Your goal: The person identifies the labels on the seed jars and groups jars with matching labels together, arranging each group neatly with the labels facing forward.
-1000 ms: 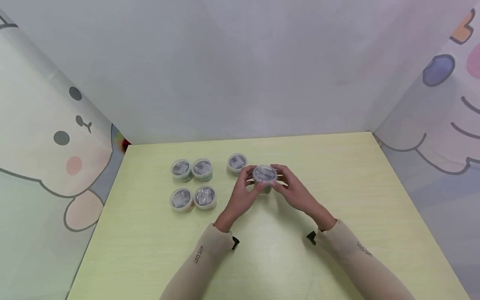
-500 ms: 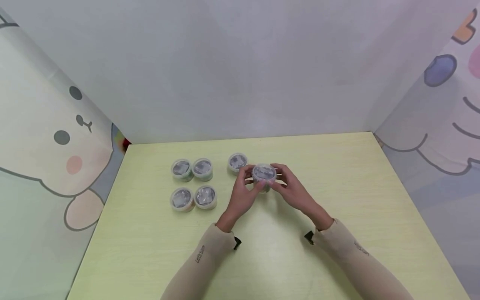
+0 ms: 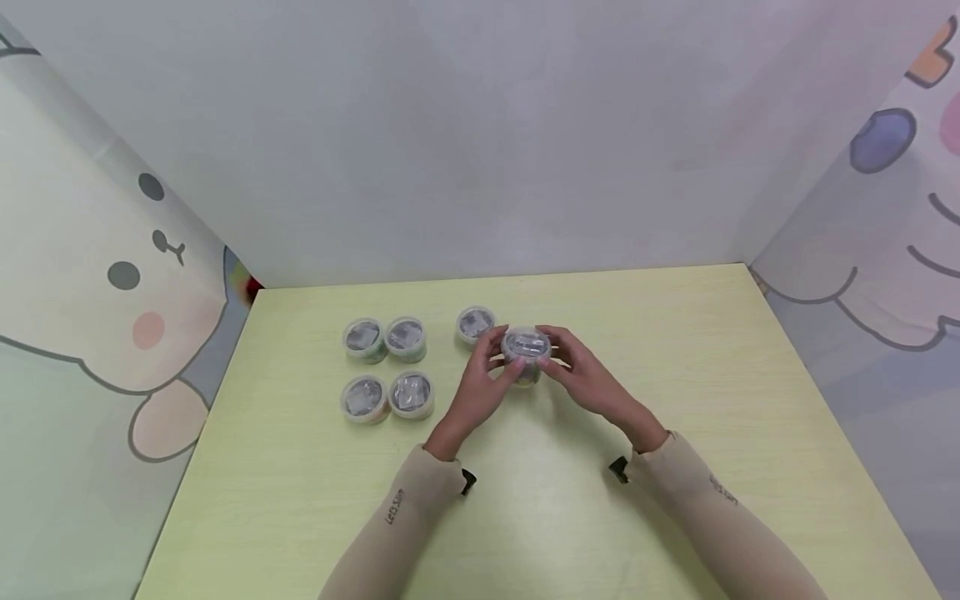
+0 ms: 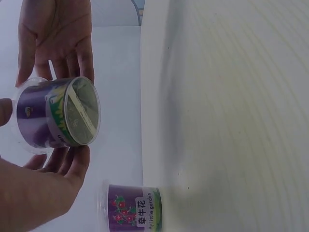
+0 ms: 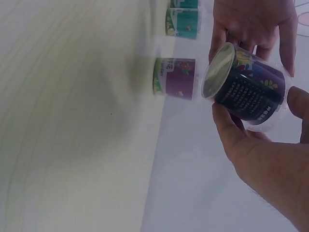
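A clear-lidded plastic tub [image 3: 527, 344] with a purple printed label is held between both hands above the table. The left hand [image 3: 480, 385] grips its left side, thumb at the front and fingers curled behind. From the right, the right hand [image 3: 588, 382] grips it the same way. In the left wrist view the tub [image 4: 53, 113] shows its see-through base, with a pale strip inside. White printed text covers the dark side of the tub [image 5: 256, 89] in the right wrist view. Just behind the left hand stands another purple tub [image 3: 475, 322], labelled "My little garden" [image 4: 130, 208].
To the left, several similar lidded tubs stand in two rows: the back pair [image 3: 384, 336] and the front pair [image 3: 386, 395]. Teal labels show on tubs [image 5: 183, 23] in the right wrist view. A pale wall cloth [image 3: 480, 167] rises behind the yellowish table [image 3: 712, 375].
Both hands and the held tub have shifted very slightly left. The tub appears turned a little between the fingers. The other tubs have stayed in place.
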Tool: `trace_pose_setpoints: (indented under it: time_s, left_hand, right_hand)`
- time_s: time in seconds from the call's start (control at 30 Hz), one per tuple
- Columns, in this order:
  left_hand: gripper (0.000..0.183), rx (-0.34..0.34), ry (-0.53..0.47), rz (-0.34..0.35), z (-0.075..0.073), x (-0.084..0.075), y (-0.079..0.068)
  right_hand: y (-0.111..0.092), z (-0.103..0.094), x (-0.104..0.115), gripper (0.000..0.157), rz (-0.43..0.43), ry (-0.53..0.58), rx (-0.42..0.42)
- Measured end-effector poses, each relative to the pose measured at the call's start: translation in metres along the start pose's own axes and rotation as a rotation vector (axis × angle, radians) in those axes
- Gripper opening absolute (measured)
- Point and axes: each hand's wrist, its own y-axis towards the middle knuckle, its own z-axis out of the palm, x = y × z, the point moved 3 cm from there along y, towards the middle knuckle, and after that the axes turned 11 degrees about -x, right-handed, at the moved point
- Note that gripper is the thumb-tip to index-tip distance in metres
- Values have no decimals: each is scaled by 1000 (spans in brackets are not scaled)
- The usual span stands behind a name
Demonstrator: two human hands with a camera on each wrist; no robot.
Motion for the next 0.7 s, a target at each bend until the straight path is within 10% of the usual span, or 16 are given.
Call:
trace_pose_setpoints:
  time_s: [0.4, 0.7]
  left_hand:
    - [55, -125, -18, 10, 6, 0, 0]
    - [52, -73, 15, -38, 5, -4, 4]
  right_hand:
    - [1, 4, 17, 48, 26, 45, -76]
    - [6, -5, 0, 51, 31, 75, -14]
